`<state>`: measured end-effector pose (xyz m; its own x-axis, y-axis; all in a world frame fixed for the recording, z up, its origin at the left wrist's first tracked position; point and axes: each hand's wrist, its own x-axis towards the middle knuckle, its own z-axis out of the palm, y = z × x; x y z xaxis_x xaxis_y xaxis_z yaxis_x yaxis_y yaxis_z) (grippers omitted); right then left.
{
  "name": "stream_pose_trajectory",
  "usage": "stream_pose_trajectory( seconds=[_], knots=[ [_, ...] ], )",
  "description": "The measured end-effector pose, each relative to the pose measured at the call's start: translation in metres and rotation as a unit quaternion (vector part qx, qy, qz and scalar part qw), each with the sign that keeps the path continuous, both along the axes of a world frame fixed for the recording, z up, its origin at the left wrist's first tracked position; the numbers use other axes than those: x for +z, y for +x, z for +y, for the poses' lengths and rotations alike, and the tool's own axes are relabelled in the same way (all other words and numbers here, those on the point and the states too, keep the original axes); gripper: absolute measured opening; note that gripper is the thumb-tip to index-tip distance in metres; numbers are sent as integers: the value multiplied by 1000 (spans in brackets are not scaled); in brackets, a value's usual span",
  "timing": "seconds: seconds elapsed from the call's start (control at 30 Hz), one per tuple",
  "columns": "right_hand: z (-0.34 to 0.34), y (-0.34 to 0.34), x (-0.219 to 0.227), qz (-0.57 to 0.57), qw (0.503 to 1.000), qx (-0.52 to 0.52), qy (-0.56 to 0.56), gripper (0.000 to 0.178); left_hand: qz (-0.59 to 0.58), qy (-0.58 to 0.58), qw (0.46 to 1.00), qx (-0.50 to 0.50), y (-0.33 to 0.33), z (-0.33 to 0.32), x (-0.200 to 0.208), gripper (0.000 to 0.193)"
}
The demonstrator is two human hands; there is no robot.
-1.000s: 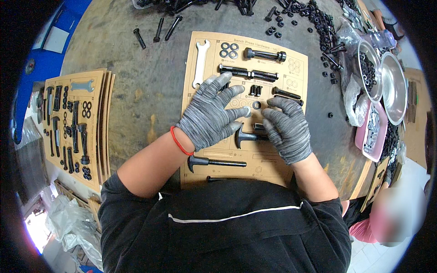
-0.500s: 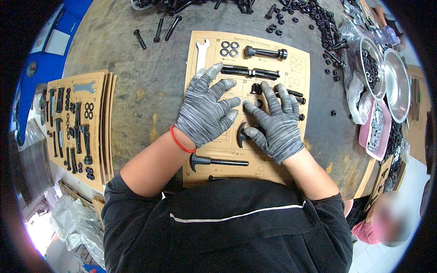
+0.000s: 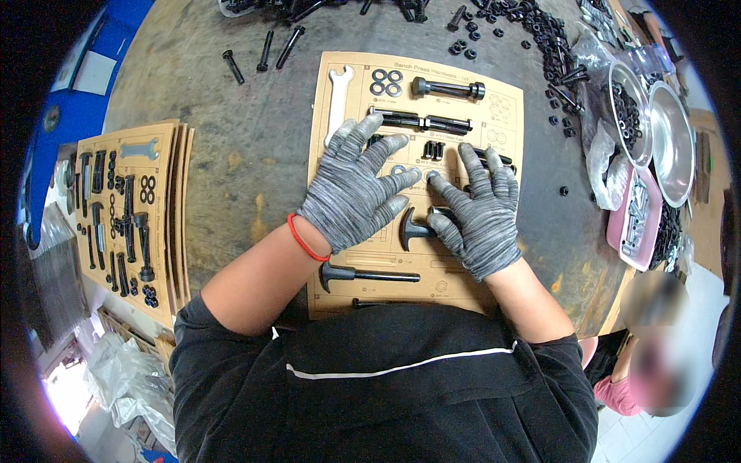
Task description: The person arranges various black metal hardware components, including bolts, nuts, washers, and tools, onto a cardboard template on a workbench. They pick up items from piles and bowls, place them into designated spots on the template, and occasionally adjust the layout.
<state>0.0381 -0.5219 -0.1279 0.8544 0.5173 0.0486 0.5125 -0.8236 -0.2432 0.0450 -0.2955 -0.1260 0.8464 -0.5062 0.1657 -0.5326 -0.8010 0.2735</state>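
Both hands wear grey striped knit gloves and rest over a brown hardware card [image 3: 324, 100] on the table. My left hand [image 3: 351, 181] has its fingers apart, one fingertip by a row of long black bolts [image 3: 423, 121], another near small washers [image 3: 398, 170]. Lying right of them, my right hand [image 3: 485, 204] is spread too, its fingertips beside short black screws [image 3: 434, 150] and its thumb near a black T-shaped handle [image 3: 413, 231]. Also on the card are an open-end wrench [image 3: 337, 104], black washers [image 3: 387, 82], a thick bolt [image 3: 448, 89] and another T-shaped piece [image 3: 370, 275].
A stack of filled hardware cards [image 3: 127, 216] stands at the left. Loose nuts [image 3: 556, 77] are scattered at the far right, near metal bowls [image 3: 671, 143] and a pink tray [image 3: 639, 212] of silver parts. Several bolts [image 3: 264, 50] lie at the back. Another person's pink sleeve [image 3: 616, 395] shows lower right.
My right hand has shifted slightly right, uncovering the short black screws and more of the T-shaped handle. My left hand has moved slightly, and small washers now show beside its fingertip.
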Motion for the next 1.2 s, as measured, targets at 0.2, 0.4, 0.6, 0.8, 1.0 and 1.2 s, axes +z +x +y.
stream_pose_trajectory(
  seconds=[0.2, 0.4, 0.6, 0.8, 1.0, 1.2],
  knots=[
    [3, -3, -1, -11, 1000, -9, 7, 50, 14, -22, 1000, 3, 1, -3, 3, 33],
    [-30, 24, 19, -26, 997, -53, 57, 46, -5, -46, 999, -2, 3, -4, 11, 33],
    [-170, 140, 47, -264, 938, -224, 29, 29, -9, -73, 997, 35, -1, -4, 9, 33],
    [-316, 233, 19, 52, 902, -376, -205, 29, -17, -78, 996, 47, 5, -5, 7, 33],
    [-318, 249, 13, 31, 908, -369, -195, 24, -18, -70, 995, 62, 2, -4, 11, 33],
    [-197, 175, 37, -78, 912, -328, 233, 18, -30, -76, 995, 55, 2, 2, 5, 33]
  ],
)
